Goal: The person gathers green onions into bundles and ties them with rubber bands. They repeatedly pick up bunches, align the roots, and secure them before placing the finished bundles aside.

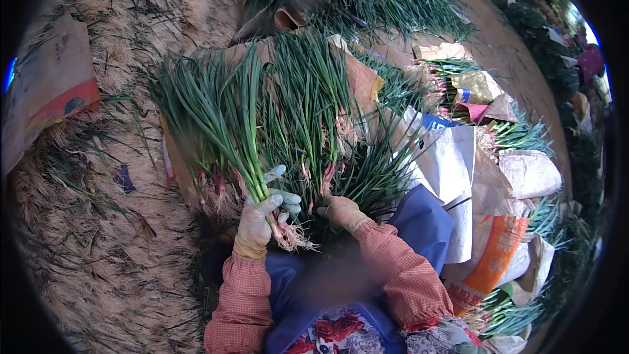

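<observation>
A small bunch of green garlic [244,128], with long green leaves and pinkish stalks, is in my gloved left hand [257,220]. The fingers wrap the stalks low down, and pale stringy roots [293,239] hang below the grip. My right hand [342,212] is closed at the root end of some other stalks [327,177], though its fingertips are partly hidden. Beyond both hands lies a thick heap of green garlic [295,85], leaves pointing away from me.
Blue cloth [426,223] covers my knee, beside a white sack [455,184]. Sack-wrapped bundles [527,174] line the right. Another leafy heap [367,0] lies at the far side. Dry root litter [118,242] covers the ground at left, with a brown sack [59,72] on it.
</observation>
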The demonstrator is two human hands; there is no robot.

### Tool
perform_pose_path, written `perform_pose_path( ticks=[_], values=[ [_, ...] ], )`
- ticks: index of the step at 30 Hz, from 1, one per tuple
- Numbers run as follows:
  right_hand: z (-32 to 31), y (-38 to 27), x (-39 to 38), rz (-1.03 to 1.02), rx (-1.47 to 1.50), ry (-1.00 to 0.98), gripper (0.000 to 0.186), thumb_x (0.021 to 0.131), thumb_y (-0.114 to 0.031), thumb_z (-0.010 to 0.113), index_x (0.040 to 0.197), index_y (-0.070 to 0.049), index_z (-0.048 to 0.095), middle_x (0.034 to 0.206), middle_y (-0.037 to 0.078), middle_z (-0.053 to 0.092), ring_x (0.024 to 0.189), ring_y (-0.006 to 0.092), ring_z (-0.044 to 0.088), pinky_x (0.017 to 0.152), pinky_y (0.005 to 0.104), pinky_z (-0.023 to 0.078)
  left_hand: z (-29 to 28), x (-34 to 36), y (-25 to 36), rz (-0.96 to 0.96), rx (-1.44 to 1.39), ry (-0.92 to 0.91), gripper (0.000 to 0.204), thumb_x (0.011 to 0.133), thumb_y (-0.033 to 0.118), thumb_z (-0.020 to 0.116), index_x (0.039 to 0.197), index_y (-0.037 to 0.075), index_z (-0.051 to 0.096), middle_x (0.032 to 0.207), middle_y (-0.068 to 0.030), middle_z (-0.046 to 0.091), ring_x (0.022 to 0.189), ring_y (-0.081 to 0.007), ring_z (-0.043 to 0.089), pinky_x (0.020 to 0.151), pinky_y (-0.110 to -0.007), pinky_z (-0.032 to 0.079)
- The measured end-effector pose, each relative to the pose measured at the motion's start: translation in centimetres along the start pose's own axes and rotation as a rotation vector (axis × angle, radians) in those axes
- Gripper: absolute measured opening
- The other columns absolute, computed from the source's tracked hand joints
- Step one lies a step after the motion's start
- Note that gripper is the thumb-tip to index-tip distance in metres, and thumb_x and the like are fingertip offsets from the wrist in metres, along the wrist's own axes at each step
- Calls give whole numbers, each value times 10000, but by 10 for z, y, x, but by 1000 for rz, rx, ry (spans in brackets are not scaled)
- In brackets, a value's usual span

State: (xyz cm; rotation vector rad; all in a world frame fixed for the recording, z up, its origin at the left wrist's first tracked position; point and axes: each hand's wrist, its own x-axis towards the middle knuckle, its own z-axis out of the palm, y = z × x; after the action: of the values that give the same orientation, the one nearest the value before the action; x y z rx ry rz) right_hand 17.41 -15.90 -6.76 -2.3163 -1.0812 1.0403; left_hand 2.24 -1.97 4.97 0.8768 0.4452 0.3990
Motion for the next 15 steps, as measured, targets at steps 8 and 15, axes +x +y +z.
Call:
perform_pose_path(
  ticks=[8, 15],
  values=[
    [-16, -16, -33, 137, 744, 0, 255, 922, -182, 573, 1096, 4, 590, 637, 35, 607, 499, 103, 561, 463, 233, 449, -22, -3, -31, -117, 112, 145, 358, 870, 20, 522, 1222, -17, 467, 926, -186, 679, 769, -233, 679, 556, -260, 489],
    [47, 10, 7, 178, 601, 50, 517, 861, -390, 664, 1205, -19, 558, 668, 66, 612, 499, 160, 573, 487, 310, 464, 1, -3, -24, -5, -47, -3, 429, 849, 73, 590, 1243, -20, 450, 920, -173, 675, 771, -216, 666, 574, -267, 490]
  ],
)
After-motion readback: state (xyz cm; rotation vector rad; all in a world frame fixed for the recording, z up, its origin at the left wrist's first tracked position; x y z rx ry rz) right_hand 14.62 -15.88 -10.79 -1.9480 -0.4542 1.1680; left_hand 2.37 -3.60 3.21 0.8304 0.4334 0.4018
